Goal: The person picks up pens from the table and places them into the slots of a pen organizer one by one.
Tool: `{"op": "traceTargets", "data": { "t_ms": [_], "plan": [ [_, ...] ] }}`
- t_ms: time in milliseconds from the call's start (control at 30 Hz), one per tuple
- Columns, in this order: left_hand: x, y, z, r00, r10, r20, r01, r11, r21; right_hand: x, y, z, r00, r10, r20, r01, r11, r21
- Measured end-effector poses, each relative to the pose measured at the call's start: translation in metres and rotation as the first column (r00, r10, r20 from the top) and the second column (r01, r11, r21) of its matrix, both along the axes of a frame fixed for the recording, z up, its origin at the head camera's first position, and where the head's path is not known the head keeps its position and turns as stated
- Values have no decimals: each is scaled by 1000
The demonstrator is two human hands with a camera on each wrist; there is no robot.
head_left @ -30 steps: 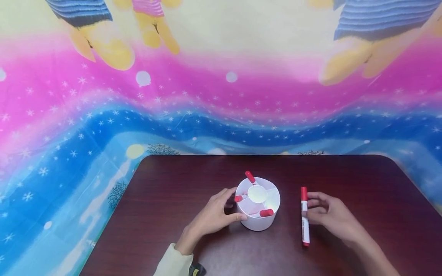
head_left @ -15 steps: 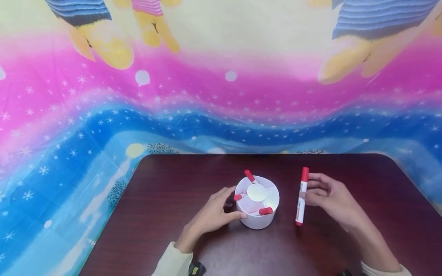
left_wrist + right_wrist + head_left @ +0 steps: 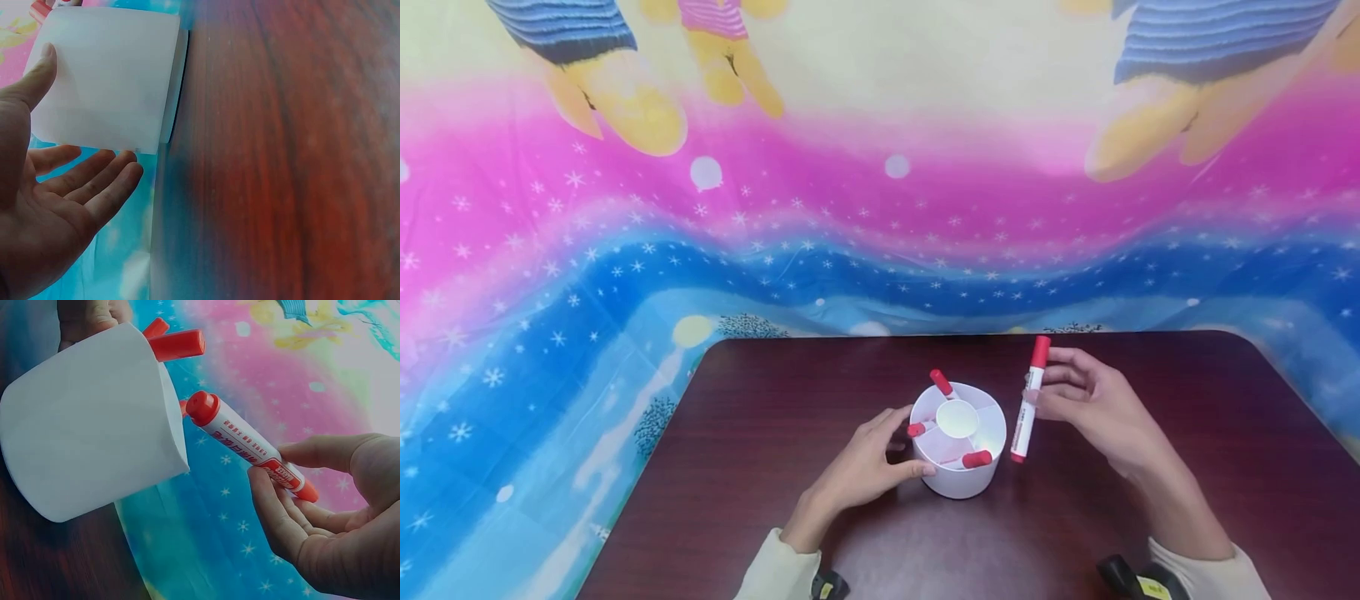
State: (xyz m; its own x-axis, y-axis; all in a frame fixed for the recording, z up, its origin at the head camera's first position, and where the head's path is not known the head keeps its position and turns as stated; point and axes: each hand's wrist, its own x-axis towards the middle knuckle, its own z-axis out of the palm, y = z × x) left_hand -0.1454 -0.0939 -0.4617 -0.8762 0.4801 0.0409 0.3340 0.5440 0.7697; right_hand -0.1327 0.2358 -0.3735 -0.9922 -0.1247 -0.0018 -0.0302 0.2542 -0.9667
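Note:
A white round pen holder with a round centre cup and divided outer sections stands on the table. Three red-capped markers lean in it: one at the back, another at the left, the third at the front. My left hand holds the holder's left side, thumb on its wall and fingers round behind. To the right of the holder, my right hand pinches a red-and-white marker between thumb and fingers. It tilts, cap up, its lower red end close beside the holder's rim.
The dark brown wooden table has rounded far corners. Behind it hangs a printed cloth in pink, blue and cream. Black straps with devices sit at both cream-sleeved wrists.
My right hand has lifted the marker and brought it forward and left towards the holder, tilting it more. The left hand and the holder have stayed in place.

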Motion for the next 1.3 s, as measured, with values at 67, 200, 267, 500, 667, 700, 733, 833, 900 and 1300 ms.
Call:
{"op": "traceTargets", "data": {
  "t_ms": [67, 200, 267, 500, 667, 700, 733, 833, 900, 1300],
  "plan": [
    [0, 0, 0, 1000, 1, 6, -1, 1000, 5, -1, -1, 1, 1000, -6, 0, 6, 1000, 6],
    [1, 0, 1, 1000, 2, 11, -2, 1000, 7, -1, -3, 3, 1000, -18, -7, 18, 1000, -10],
    [0, 1, 0, 1000, 1, 11, -1, 1000, 8, -1, -5, 3, 1000, -24, -15, 24, 999, -28],
    [0, 0, -1, 1000, -7, 8, 7, 1000, 17, 0, -12, 0, 998, -53, -22, 51, 997, -63],
    [0, 0, 0, 1000, -17, 2, 16, 999, 37, 0, -16, -2, 998, -61, -17, 60, 997, -57],
    [0, 0, 0, 1000, -17, 2, 17, 999, 38, 0, -16, -2, 998, -60, -15, 59, 997, -55],
    [0, 0, 0, 1000, -17, 2, 17, 999, 38, 0, -17, -3, 998, -58, -12, 58, 997, -54],
    [0, 1, 0, 1000, -16, 2, 16, 999, 34, 0, -17, -3, 998, -56, -8, 55, 998, -43],
    [0, 1, 0, 1000, -15, 2, 15, 999, 31, -1, -18, -4, 999, -52, -7, 52, 998, -42],
    [0, 0, 0, 1000, -9, 6, 9, 1000, 8, -1, -18, -5, 999, -46, -19, 46, 999, -7]
  ]
}}
